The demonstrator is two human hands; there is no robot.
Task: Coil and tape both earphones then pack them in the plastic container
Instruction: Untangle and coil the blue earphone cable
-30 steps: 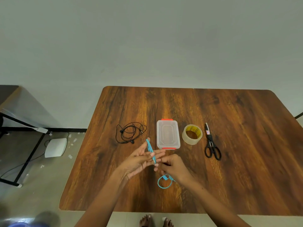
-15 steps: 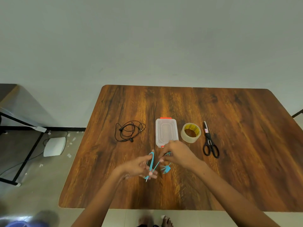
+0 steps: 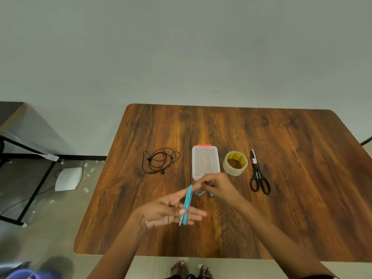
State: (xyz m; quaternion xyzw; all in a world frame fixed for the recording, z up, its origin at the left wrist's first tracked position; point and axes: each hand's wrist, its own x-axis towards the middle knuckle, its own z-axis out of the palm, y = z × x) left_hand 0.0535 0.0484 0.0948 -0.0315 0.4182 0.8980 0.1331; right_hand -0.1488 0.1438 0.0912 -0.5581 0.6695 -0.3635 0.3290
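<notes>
Head view: wooden table [image 3: 281, 178], grey wall [image 3: 181, 47], perhaps tiled floor [image 3: 40, 208].

A blue earphone cable [image 3: 187, 204] is seen wound in several turns across the straightened fingers of the left hand [image 3: 167, 212], with its plug end hanging at the lower edge of the coil, while the loose end of the cable is pinched by the right hand [image 3: 218, 186] just beyond it. Farther back on the wooden table [image 3: 291, 178], a row is formed by a loosely tangled black earphone [image 3: 160, 161], a closed clear plastic container [image 3: 205, 164] with an orange clasp, a roll of tape [image 3: 235, 163] and black-handled scissors [image 3: 258, 174]. Bare feet [image 3: 190, 270] are visible below the table's near edge, and a white device [image 3: 68, 179] lies on the floor to the left.
</notes>
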